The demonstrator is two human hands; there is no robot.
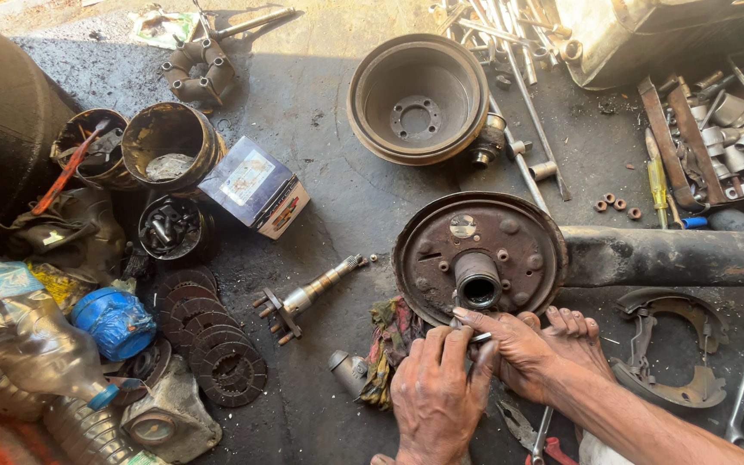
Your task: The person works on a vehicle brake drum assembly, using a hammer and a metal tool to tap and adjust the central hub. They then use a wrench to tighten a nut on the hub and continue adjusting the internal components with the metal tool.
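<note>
Both hands low centre: left hand [435, 387] and right hand [518, 344] fingers pinching a small metal piece [479, 337] against the rusty backing plate [428, 258].

My hands [475, 362] are hemmed in: backing plate [479, 254] just ahead, rag [387, 340] to my left, brake shoes [673, 344] to my right. Bare floor [337, 207] lies open beyond the rag.

Both hands together at the lower rim of a rusty brake backing plate [478, 251]: left hand [437, 387] and right hand [518, 344] pinching something small, perhaps a metal pin. Brake drum [418, 96] lying well apart.
</note>
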